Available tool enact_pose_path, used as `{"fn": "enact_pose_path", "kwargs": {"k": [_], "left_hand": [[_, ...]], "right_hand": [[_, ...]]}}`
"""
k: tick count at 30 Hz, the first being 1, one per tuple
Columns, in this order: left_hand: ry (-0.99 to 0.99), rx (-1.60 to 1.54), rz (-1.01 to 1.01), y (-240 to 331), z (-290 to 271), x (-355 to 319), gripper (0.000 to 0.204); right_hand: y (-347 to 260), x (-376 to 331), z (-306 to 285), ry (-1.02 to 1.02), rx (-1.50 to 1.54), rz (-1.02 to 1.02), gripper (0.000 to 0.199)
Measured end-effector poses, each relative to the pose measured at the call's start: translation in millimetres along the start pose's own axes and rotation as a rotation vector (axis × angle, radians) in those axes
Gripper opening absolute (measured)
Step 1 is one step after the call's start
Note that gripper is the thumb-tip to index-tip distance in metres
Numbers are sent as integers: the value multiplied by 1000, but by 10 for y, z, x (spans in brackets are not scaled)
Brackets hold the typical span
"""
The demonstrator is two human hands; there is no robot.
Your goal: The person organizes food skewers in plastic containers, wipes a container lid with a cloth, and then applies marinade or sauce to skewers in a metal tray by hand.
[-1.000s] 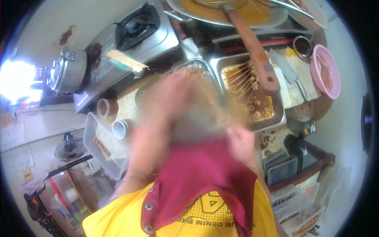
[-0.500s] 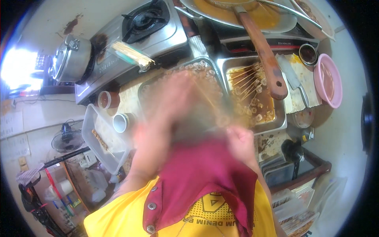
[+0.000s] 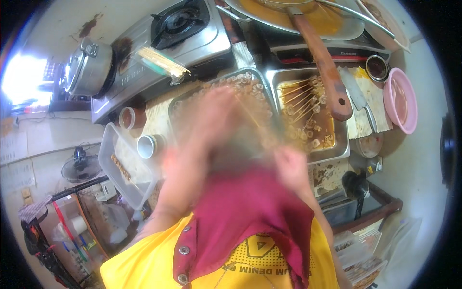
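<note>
My left hand [image 3: 216, 108] is blurred over the metal tray [image 3: 175, 108] of pale ring-shaped food pieces. A thin bamboo skewer [image 3: 250, 115] slants from its fingertips toward my right hand [image 3: 291, 164], so the left fingers appear closed on it. The right hand is curled near the tray's front right corner, also smeared. Pale brownish pieces [image 3: 269, 139] show faintly close to it; what its fingers hold is hidden. In a second metal tray [image 3: 344, 147], finished-looking skewers [image 3: 298, 98] with ring pieces lie in brown sauce beside loose pieces.
A wooden-handled tool [image 3: 322, 62] reaches over the right tray from the wide pan [image 3: 351, 31]. A bundle of bamboo skewers [image 3: 163, 63] rests at the stove [image 3: 202, 36]. Left stand a white cup [image 3: 146, 147] and plastic container [image 3: 108, 144]; right, a knife [image 3: 358, 98] and pink basin [image 3: 408, 101].
My right hand has shifted slightly upward and become more blurred. My left hand stays over the left tray with the skewer. The trays' contents look the same.
</note>
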State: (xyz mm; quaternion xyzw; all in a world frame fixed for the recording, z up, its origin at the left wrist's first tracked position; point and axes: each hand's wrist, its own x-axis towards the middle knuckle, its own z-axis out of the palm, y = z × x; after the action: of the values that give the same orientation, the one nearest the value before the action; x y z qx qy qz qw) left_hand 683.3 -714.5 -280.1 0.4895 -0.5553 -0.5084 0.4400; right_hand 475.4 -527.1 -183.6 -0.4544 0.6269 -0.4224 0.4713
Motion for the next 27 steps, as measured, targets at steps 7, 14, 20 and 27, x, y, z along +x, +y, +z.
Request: {"fn": "enact_pose_path", "kwargs": {"k": [7, 14, 20, 27], "left_hand": [[-41, -193, -206, 41, -123, 52, 12], [-257, 100, 31, 139, -125, -30, 11], [-190, -141, -204, 219, 44, -122, 12], [-170, -335, -333, 220, 149, -252, 13]], "right_hand": [[69, 142, 111, -20, -50, -5, 16], [1, 226, 165, 5, -84, -85, 16], [-23, 333, 199, 31, -151, -137, 15], [36, 367, 227, 31, -51, -175, 15]]}}
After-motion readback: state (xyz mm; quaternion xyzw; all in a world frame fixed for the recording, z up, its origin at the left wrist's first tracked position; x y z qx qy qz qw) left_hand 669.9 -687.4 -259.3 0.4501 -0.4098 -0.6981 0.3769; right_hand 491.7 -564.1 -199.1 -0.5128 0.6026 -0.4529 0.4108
